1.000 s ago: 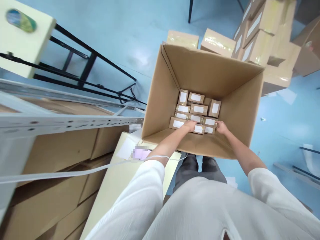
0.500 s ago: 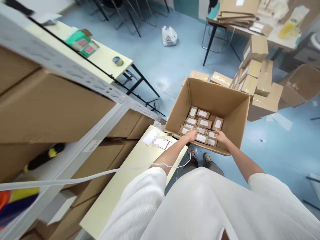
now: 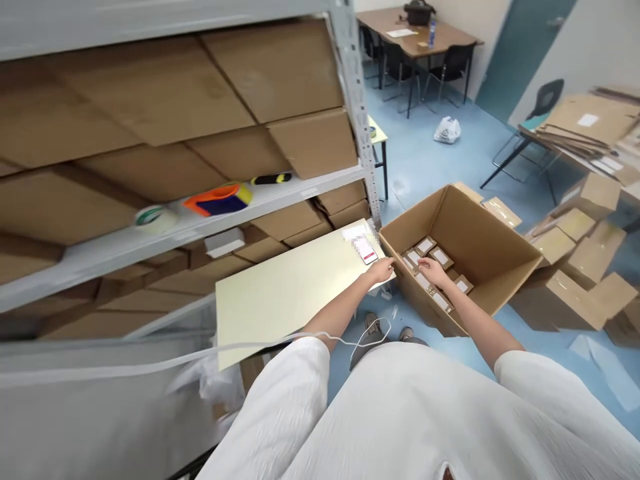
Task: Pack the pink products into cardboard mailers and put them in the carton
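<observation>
Inside a big open cardboard carton lie several small cardboard boxes with white labels, side by side on its floor. My right hand is over the carton's left part, above the small boxes. Its fingers are loosely bent, thumb apart, and no item shows in them. My left hand is outside the carton, close to its left rim and over the corner of a pale yellow table. Its fingers are curled together; whatever they may hold is hidden. A phone with a lit screen lies beside that hand.
Metal shelving packed with cartons stands on the left, with a tape roll on it. A white cable crosses in front of me. Taped boxes are stacked right of the carton. A white plastic bag lies on the floor.
The view has swung left towards the shelving. My left hand has come out of the carton to the table corner by the phone. My right hand stays over the small boxes.
</observation>
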`<state>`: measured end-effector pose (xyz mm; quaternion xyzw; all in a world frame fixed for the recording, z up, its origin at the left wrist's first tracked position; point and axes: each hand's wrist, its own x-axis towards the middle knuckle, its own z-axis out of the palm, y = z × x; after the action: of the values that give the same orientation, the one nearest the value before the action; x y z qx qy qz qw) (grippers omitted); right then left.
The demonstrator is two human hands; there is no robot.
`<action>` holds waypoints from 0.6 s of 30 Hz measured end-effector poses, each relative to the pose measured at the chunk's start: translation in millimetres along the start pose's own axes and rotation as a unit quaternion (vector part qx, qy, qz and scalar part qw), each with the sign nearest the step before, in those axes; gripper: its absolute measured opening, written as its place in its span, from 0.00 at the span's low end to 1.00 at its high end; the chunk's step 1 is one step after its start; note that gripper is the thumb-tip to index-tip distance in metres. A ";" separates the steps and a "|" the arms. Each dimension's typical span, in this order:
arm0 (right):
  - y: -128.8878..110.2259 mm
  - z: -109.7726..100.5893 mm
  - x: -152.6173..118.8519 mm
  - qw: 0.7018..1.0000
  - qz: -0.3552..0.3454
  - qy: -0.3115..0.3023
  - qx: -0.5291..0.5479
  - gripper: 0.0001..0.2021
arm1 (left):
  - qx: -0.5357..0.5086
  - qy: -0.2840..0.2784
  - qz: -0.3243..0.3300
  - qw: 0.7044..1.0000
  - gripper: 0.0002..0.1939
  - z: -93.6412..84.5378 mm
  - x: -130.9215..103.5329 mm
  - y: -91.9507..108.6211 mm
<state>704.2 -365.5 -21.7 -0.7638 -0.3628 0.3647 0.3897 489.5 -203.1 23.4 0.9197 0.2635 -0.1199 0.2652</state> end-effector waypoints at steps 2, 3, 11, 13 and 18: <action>-25.0 16.7 4.0 0.999 -0.026 -0.024 -0.008 0.17 | -0.017 0.025 -0.023 0.999 0.28 -4.6 -29.3 -11.8; -37.4 27.1 6.2 0.998 -0.039 -0.038 -0.011 0.18 | -0.024 0.038 -0.035 0.998 0.28 -6.4 -44.8 -18.7; -129.6 161.4 -1.3 0.972 -0.148 -0.174 -0.054 0.16 | -0.070 0.147 -0.154 0.975 0.28 -1.7 -196.1 -92.7; -148.4 206.5 -15.4 0.961 -0.167 -0.214 -0.052 0.16 | -0.086 0.173 -0.181 0.964 0.28 6.9 -241.4 -113.2; -185.3 320.0 -61.5 0.928 -0.205 -0.308 -0.048 0.16 | -0.120 0.221 -0.250 0.935 0.28 37.0 -354.7 -158.7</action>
<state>356.4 -231.0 16.8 -0.5403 -0.6311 0.4763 0.2880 104.2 -258.4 53.1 0.7891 0.5489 0.0560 0.2699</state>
